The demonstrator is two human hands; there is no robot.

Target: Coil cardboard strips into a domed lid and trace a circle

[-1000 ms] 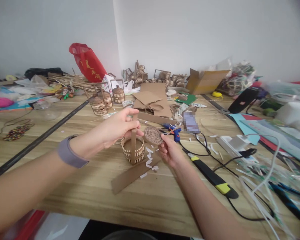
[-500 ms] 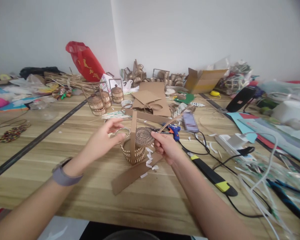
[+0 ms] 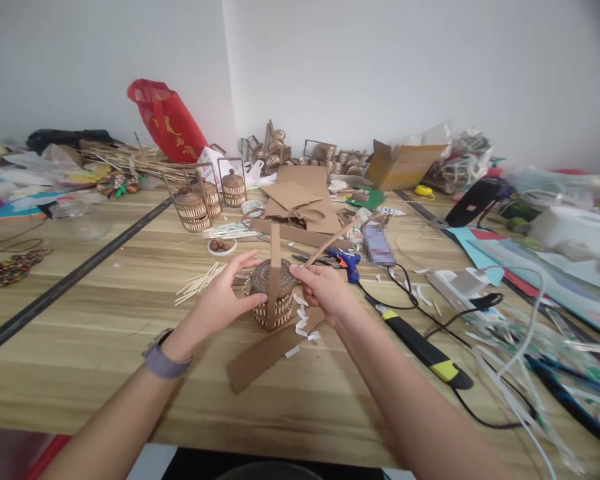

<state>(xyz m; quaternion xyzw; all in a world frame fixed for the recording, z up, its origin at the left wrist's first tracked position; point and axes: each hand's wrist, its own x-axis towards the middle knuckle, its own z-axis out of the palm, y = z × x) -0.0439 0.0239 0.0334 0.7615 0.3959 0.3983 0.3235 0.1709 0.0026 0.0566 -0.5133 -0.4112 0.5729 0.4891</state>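
Head view, the only one: small slatted basket (image 3: 274,308) stands upright on the wooden table (image 3: 130,320), centre of frame, sitting on one end of a flat cardboard strip (image 3: 265,352). Coiled round lid (image 3: 269,276) lies across the basket's mouth, looks nearly level but can't tell if it's fully seated. An upright cardboard strip (image 3: 274,270) runs up the front wall and over the lid, top end free above it.

L hand (image 3: 223,301) cups the basket's left side, thumb up near the lid rim, fingers curled round the wall: partly closed, light hold. R hand (image 3: 321,291) pinches the lid's right edge w/ fingertips (image 3: 298,272); a thin brown strip (image 3: 330,244) pokes up and away from that hand toward the back right, prob. pinched too, contact hidden.

Progress, my read: body woven, lid on top, vertical strip attached low on the wall. Left: settling/fixing the lid, dealing w/ the strip's loose top. No glue visible at the join.

Orientation: basket's axis vertical, mouth up; upright strip's long axis vertical, a touch tilted. Flat strip's long axis runs from near left to far right.

Nearby: blue glue gun (image 3: 346,261) just right of R hand, black-and-yellow tool (image 3: 423,352) nearer right, loose sticks (image 3: 197,283) left, white scraps (image 3: 300,327) beside the basket, finished baskets (image 3: 200,203) further back.
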